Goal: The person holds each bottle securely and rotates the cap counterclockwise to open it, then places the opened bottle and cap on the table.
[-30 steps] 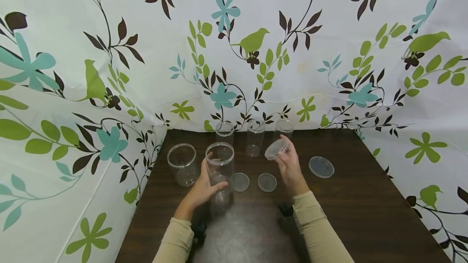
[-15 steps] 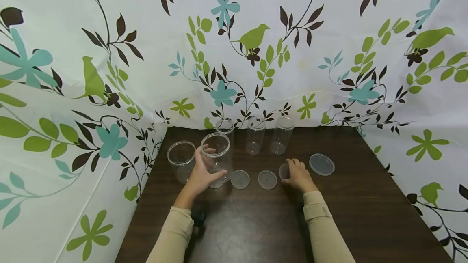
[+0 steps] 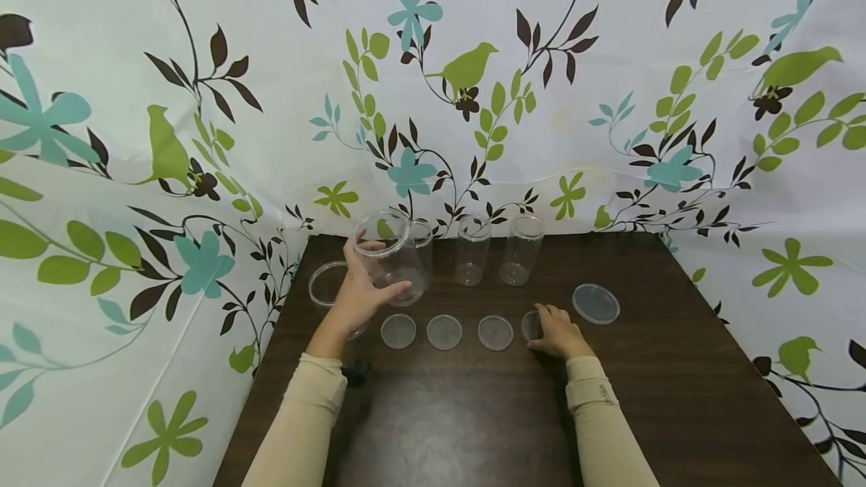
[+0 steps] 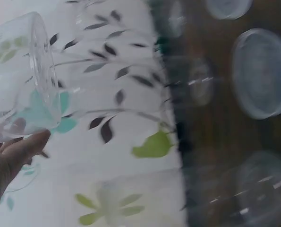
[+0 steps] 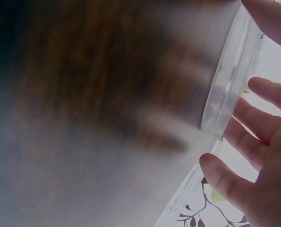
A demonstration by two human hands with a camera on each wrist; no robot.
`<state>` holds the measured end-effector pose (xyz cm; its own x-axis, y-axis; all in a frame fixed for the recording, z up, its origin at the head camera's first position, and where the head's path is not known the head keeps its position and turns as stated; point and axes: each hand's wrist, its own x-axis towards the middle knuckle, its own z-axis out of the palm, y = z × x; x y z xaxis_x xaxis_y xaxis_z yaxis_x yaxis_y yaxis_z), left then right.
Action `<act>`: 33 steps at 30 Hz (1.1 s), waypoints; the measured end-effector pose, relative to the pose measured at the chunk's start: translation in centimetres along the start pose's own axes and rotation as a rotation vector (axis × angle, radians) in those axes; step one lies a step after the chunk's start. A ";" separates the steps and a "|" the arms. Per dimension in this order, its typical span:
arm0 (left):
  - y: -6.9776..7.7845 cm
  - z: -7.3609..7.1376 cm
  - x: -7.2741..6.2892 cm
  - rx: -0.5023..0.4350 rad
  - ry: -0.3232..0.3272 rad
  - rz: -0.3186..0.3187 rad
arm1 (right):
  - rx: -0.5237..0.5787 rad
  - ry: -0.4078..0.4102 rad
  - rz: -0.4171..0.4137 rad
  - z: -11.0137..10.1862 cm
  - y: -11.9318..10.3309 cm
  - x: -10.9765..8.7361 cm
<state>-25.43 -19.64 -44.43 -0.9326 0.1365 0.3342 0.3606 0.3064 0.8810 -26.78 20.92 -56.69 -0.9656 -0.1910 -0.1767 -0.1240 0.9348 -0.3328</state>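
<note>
My left hand grips a clear plastic jar, lidless and tilted, raised near the back left of the table. In the left wrist view the jar has the thumb against its side. My right hand holds the rim of a round translucent lid at table level, partly covering it. The right wrist view shows the lid edge-on between thumb and fingers. Left of it, flat lids lie in a row: one lid, another lid and a third lid.
A wide clear jar stands at the left, partly behind my left hand. Slim clear jars stand at the back: a middle jar, a right jar, and one behind the held jar. A larger lid lies to the right.
My left hand has lifted the jar up and leftward, uncovering a lid beneath. My right hand has brought its lid down to the table, to the right end of the row.
</note>
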 end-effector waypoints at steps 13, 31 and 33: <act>0.3 -4.2 5.2 0.148 0.165 -0.114 | -0.009 0.021 0.000 0.3 0.3 0.2; -3.3 -6.6 9.4 0.294 0.183 -0.256 | 0.031 0.034 0.002 0.6 0.5 0.3; -3.7 -6.5 9.5 0.319 0.167 -0.252 | 0.032 0.040 -0.001 0.4 0.5 0.3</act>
<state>-35.71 -25.63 -42.31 -0.9728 -0.1259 0.1945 0.0842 0.5900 0.8030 -27.03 21.21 -57.33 -0.9738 -0.1793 -0.1396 -0.1182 0.9245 -0.3625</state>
